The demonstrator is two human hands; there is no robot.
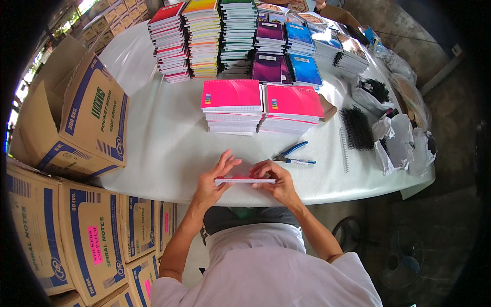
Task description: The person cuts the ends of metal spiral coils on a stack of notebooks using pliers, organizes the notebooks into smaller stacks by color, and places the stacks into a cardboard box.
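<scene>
A thin pink-covered notebook is held edge-on over the near edge of the table, its white page edges facing me. My left hand grips its left end, thumb against it and the other fingers raised and apart. At the right end my right hand is closed on the notebook, fingertips bent over the cover. Blue-handled pliers lie spread on the table just beyond my right hand. Two stacks of pink notebooks, a left one and a right one, stand farther ahead.
Taller stacks of red, yellow, green, purple and blue notebooks line the back. Black spiral coils lie at the right beside torn white wrapping. An open carton stands at the left, with stacked cartons below the table edge.
</scene>
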